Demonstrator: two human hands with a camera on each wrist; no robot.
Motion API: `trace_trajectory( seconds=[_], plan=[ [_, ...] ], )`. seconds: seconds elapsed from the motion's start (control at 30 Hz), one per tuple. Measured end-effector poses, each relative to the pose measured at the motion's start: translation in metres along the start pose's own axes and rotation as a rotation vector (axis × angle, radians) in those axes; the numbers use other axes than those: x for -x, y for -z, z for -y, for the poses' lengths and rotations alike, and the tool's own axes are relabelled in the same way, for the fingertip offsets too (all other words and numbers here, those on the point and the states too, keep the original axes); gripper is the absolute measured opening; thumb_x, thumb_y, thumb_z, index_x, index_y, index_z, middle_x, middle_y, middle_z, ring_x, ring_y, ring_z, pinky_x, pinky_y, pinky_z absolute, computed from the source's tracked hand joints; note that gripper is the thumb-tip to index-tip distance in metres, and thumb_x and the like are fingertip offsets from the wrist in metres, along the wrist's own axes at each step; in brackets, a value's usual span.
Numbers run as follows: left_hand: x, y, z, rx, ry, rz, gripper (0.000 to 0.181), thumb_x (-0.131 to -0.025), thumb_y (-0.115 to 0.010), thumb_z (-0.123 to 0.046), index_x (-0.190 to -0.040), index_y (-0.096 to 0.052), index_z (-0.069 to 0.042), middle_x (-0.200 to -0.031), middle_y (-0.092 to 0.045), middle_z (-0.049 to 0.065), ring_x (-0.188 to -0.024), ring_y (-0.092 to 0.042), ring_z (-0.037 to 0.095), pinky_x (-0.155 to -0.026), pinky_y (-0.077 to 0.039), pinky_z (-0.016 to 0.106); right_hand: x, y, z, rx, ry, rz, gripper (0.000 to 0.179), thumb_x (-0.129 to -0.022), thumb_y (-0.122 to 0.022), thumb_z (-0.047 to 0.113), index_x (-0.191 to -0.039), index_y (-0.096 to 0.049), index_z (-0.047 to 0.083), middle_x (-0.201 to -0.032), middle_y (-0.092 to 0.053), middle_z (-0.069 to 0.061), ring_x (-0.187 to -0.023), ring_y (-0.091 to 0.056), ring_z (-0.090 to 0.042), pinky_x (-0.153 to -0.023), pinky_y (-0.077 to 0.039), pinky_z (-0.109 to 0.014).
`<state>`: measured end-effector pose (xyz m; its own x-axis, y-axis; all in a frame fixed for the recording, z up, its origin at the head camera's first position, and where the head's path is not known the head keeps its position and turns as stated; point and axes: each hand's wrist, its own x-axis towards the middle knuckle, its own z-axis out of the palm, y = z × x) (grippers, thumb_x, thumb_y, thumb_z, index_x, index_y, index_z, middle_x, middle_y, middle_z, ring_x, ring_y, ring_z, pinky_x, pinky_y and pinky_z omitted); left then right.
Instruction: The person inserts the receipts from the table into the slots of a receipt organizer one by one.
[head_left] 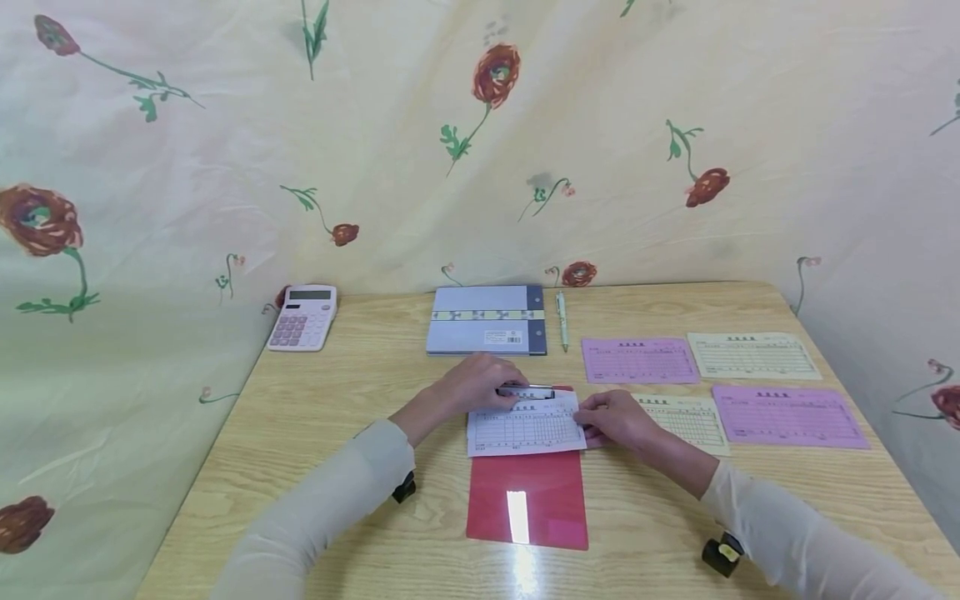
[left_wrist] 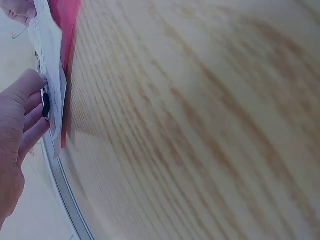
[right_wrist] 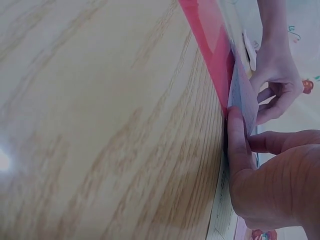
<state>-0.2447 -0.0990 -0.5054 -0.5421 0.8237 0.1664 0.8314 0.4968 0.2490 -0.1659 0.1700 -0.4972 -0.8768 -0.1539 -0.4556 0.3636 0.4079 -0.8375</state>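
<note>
A red clipboard (head_left: 525, 500) lies on the table in front of the person, with a metal clip (head_left: 536, 392) at its far end. White printed forms (head_left: 525, 432) overlap on its upper half; how many is unclear. The left hand (head_left: 480, 383) holds the clip from the left, its thumb and fingers bent about the black-tipped clip (left_wrist: 46, 105) in the left wrist view. At the right edge of the top form, the right hand (head_left: 618, 419) pinches the paper between thumb and fingers. In the right wrist view that form (right_wrist: 243, 95) tilts up off the board.
Purple slips (head_left: 640, 361) and pale green slips (head_left: 753, 356) lie to the right, one partly behind the right hand. A blue-grey binder (head_left: 480, 337) and a pen (head_left: 562, 321) lie at the back. A calculator (head_left: 303, 318) sits back left, before a flowered cloth (head_left: 405, 150).
</note>
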Motion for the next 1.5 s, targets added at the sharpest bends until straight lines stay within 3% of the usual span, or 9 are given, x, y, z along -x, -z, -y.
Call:
trace_trajectory(
  seconds=[0.17, 0.4, 0.57, 0.93, 1.2, 1.5],
  plan=[
    [-0.0012, 0.0002, 0.0002, -0.006, -0.010, 0.015, 0.023, -0.094, -0.077, -0.015, -0.116, -0.082, -0.012, -0.112, -0.080, -0.002, -0.098, -0.074, 0.007, -0.083, -0.052, 0.015, 0.0000, -0.0005, 0.0008, 0.007, 0.015, -0.002, 0.023, -0.102, -0.066, 0.004, -0.117, -0.068, -0.013, -0.100, -0.074, -0.017, -0.079, -0.067, -0.018, -0.068, -0.061, -0.030],
    [-0.0021, 0.0036, -0.0006, 0.037, -0.013, 0.029, 0.022, -0.096, -0.074, -0.010, -0.116, -0.082, -0.011, -0.111, -0.080, 0.000, -0.080, -0.063, 0.002, -0.070, -0.046, 0.013, 0.0009, 0.0000, 0.0030, 0.021, 0.024, -0.003, 0.023, -0.102, -0.065, 0.004, -0.118, -0.068, -0.014, -0.099, -0.074, -0.017, -0.078, -0.066, -0.018, -0.068, -0.060, -0.030],
    [-0.0027, 0.0047, -0.0009, 0.048, 0.004, 0.041, 0.022, -0.096, -0.073, -0.010, -0.117, -0.082, -0.012, -0.110, -0.080, -0.002, -0.076, -0.061, 0.001, -0.066, -0.044, 0.013, 0.0008, 0.0007, 0.0033, 0.022, 0.027, 0.004, 0.023, -0.103, -0.064, 0.004, -0.118, -0.067, -0.014, -0.097, -0.072, -0.016, -0.077, -0.064, -0.018, -0.067, -0.061, -0.030],
    [-0.0043, 0.0063, 0.0000, 0.064, 0.016, 0.059, 0.023, -0.096, -0.074, -0.011, -0.118, -0.082, -0.011, -0.111, -0.080, 0.001, -0.078, -0.062, 0.002, -0.065, -0.045, 0.014, -0.0011, -0.0003, 0.0037, 0.041, 0.009, 0.013, 0.024, -0.104, -0.062, 0.005, -0.119, -0.066, -0.014, -0.099, -0.070, -0.018, -0.078, -0.065, -0.019, -0.068, -0.061, -0.031],
    [-0.0040, 0.0061, 0.0017, 0.078, 0.030, 0.075, 0.025, -0.096, -0.074, -0.011, -0.119, -0.081, -0.011, -0.113, -0.080, 0.002, -0.079, -0.062, 0.002, -0.067, -0.046, 0.015, -0.0003, -0.0007, 0.0050, -0.045, 0.016, 0.043, 0.024, -0.105, -0.059, 0.001, -0.118, -0.062, -0.019, -0.097, -0.070, -0.023, -0.076, -0.069, -0.019, -0.071, -0.063, -0.036],
    [-0.0051, 0.0073, 0.0010, 0.056, 0.035, 0.084, 0.025, -0.095, -0.074, -0.011, -0.119, -0.081, -0.011, -0.112, -0.080, 0.001, -0.077, -0.062, 0.002, -0.065, -0.045, 0.014, -0.0004, -0.0008, 0.0055, -0.036, 0.038, 0.043, 0.026, -0.106, -0.057, 0.002, -0.119, -0.061, -0.019, -0.099, -0.070, -0.024, -0.075, -0.070, -0.019, -0.070, -0.063, -0.037]
  ],
)
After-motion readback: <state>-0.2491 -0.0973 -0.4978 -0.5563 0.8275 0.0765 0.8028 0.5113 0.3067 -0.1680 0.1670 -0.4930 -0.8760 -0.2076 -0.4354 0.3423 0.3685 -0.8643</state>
